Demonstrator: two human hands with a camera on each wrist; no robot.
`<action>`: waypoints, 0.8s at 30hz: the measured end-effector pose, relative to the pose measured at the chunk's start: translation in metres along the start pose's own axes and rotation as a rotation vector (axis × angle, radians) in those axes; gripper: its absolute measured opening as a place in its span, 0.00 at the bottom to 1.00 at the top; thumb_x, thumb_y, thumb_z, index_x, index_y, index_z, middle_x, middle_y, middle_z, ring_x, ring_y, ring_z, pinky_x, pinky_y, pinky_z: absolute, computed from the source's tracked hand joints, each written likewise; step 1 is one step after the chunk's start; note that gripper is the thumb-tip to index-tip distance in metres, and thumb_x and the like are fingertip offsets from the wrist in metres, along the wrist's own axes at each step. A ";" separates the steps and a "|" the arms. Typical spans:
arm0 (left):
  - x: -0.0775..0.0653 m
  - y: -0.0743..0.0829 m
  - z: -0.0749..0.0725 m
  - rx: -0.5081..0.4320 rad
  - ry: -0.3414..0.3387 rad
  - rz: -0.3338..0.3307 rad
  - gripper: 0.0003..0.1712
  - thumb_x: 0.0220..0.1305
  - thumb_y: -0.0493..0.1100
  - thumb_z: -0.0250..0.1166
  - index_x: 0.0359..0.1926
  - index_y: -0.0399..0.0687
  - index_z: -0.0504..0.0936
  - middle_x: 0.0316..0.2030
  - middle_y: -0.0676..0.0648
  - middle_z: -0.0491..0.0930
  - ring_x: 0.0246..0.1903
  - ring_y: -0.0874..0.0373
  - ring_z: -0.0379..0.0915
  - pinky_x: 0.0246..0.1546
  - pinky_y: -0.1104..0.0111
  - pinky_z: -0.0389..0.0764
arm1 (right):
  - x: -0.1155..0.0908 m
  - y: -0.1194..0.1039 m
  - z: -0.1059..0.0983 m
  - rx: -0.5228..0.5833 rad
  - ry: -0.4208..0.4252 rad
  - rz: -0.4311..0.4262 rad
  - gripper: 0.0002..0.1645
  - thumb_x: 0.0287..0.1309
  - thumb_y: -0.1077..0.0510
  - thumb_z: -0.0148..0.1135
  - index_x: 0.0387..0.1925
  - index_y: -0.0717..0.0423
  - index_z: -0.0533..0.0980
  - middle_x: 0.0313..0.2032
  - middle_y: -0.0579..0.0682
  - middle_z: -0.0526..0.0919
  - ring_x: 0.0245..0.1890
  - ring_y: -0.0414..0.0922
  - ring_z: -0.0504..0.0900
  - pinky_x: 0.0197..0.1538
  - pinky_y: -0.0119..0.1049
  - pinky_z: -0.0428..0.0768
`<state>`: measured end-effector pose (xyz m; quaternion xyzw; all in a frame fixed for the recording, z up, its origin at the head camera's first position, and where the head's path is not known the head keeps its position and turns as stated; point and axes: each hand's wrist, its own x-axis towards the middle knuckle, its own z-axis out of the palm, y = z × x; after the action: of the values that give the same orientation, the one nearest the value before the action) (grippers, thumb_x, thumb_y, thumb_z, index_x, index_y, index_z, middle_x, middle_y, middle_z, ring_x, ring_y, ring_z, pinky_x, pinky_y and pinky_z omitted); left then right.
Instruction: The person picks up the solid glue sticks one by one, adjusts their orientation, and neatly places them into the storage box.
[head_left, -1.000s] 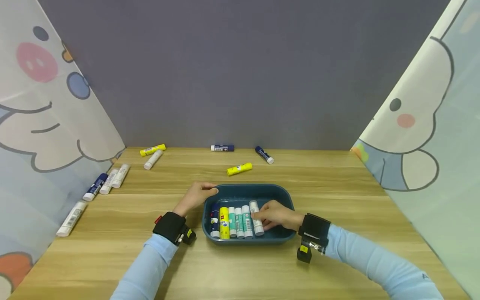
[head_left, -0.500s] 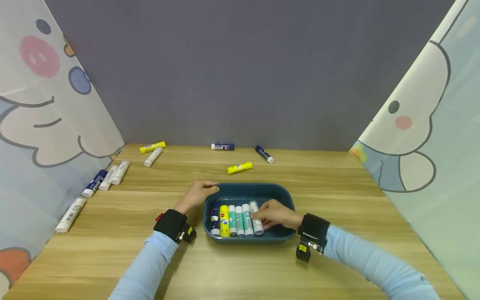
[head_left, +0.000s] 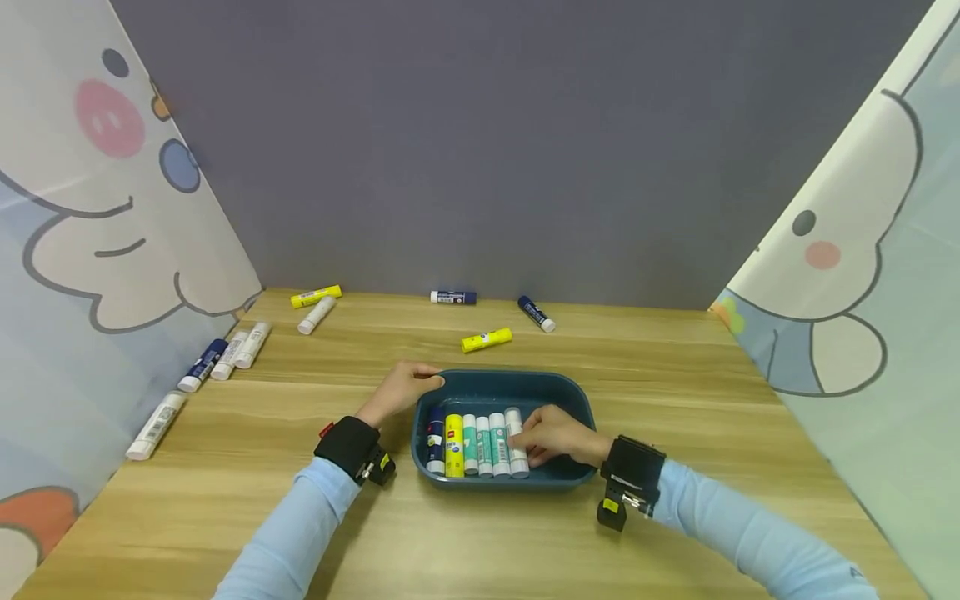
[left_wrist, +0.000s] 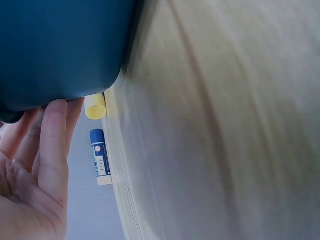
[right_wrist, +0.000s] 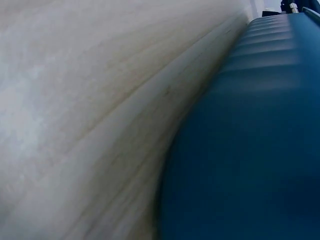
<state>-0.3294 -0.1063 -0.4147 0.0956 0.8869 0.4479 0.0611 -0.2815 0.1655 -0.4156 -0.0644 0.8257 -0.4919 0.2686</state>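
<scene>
My right hand (head_left: 555, 432) pinches the white tube (head_left: 514, 423) lying in the tray (head_left: 517, 386), at the right end beside 5 other tubes (head_left: 483, 446). My left hand (head_left: 397, 392) grips the rim's far left corner.

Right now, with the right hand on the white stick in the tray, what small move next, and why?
I'd probably release the white stick: it lies inside the tray beside a teal stick, while the right hand pinches it and the left hand holds the tray.
</scene>
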 end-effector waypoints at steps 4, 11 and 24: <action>0.000 -0.002 -0.002 -0.014 -0.013 -0.001 0.17 0.61 0.45 0.59 0.49 0.42 0.80 0.51 0.40 0.78 0.50 0.48 0.72 0.50 0.56 0.74 | 0.001 -0.001 0.000 -0.020 0.005 -0.002 0.18 0.49 0.56 0.67 0.35 0.65 0.72 0.26 0.53 0.78 0.21 0.41 0.78 0.27 0.33 0.81; 0.000 -0.001 -0.007 -0.025 -0.017 -0.006 0.17 0.61 0.44 0.59 0.49 0.41 0.80 0.49 0.40 0.78 0.46 0.50 0.73 0.47 0.58 0.75 | 0.000 -0.009 -0.001 -0.154 0.007 -0.032 0.22 0.48 0.56 0.68 0.40 0.67 0.72 0.24 0.52 0.80 0.20 0.41 0.80 0.27 0.35 0.81; 0.003 -0.005 -0.002 -0.031 -0.031 -0.014 0.17 0.61 0.45 0.60 0.48 0.43 0.81 0.48 0.42 0.79 0.47 0.52 0.74 0.47 0.59 0.75 | -0.013 -0.023 -0.021 -0.471 -0.056 -0.205 0.26 0.52 0.52 0.63 0.47 0.67 0.74 0.27 0.47 0.81 0.24 0.42 0.79 0.27 0.31 0.76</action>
<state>-0.3333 -0.1102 -0.4170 0.0954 0.8795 0.4594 0.0796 -0.2843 0.1746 -0.3830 -0.2222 0.8988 -0.3086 0.2178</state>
